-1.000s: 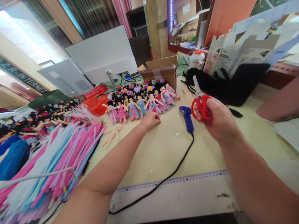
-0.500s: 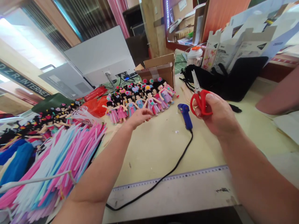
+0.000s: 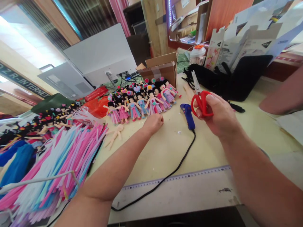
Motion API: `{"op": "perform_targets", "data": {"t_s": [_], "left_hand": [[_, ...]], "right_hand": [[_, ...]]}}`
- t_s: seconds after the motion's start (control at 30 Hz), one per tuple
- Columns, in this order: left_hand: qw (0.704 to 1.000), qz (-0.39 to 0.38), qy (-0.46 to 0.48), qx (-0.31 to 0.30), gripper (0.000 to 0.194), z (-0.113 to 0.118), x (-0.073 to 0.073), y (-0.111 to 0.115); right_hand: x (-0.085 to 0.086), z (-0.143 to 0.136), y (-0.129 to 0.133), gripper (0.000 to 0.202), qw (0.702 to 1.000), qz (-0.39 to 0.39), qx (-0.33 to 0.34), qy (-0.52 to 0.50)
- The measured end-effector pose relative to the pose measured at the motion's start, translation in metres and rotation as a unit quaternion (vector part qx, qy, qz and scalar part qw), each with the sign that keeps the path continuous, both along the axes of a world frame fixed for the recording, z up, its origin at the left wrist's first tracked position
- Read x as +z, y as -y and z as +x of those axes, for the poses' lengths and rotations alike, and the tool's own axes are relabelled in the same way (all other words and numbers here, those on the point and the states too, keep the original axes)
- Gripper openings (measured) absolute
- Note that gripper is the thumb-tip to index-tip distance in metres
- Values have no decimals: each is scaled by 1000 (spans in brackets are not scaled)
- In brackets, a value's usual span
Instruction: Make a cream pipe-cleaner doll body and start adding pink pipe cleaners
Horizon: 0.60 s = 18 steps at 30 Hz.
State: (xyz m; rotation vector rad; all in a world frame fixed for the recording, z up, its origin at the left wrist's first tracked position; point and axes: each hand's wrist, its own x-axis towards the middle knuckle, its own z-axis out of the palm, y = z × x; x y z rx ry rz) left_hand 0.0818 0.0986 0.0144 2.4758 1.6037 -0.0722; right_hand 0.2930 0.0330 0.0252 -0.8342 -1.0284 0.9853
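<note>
My right hand (image 3: 219, 116) grips red-handled scissors (image 3: 202, 104), their metal blades pointing up and away. Just left of them a blue glue gun (image 3: 188, 116) lies on the table, its black cord curving down to the front edge. My left hand (image 3: 153, 123) is closed, fingers curled under, low in front of a group of small pipe-cleaner dolls (image 3: 136, 105) in pink, purple and blue skirts. Whether those fingers hold anything is hidden. A plain beige doll body (image 3: 116, 135) lies flat to the left of my left forearm.
Pipe cleaners (image 3: 63, 164) in pink, white and blue fill the left side, with more dolls (image 3: 50, 121) behind. A cardboard box (image 3: 159, 69) and a monitor (image 3: 101, 56) stand at the back. Black fuzzy stems (image 3: 208, 78) lie right. A ruler strip (image 3: 175, 177) runs along the front.
My left hand has moved right along the front of the dolls, and its fingers have curled in. The beige doll body shows more fully now. My right hand with the scissors has shifted slightly left.
</note>
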Motion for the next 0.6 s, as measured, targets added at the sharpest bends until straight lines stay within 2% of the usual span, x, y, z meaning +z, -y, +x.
{"op": "perform_targets", "data": {"t_s": [0.17, 0.37, 0.6], "left_hand": [[999, 12, -43, -17, 29, 4, -4, 0], [998, 21, -51, -12, 32, 3, -13, 0], [1000, 2, -22, 12, 30, 4, -9, 4]], "right_hand": [[0, -2, 1, 28, 1000, -2, -3, -6], [0, -5, 3, 27, 1000, -12, 2, -17], [-3, -4, 2, 24, 1000, -17, 15, -21]]}}
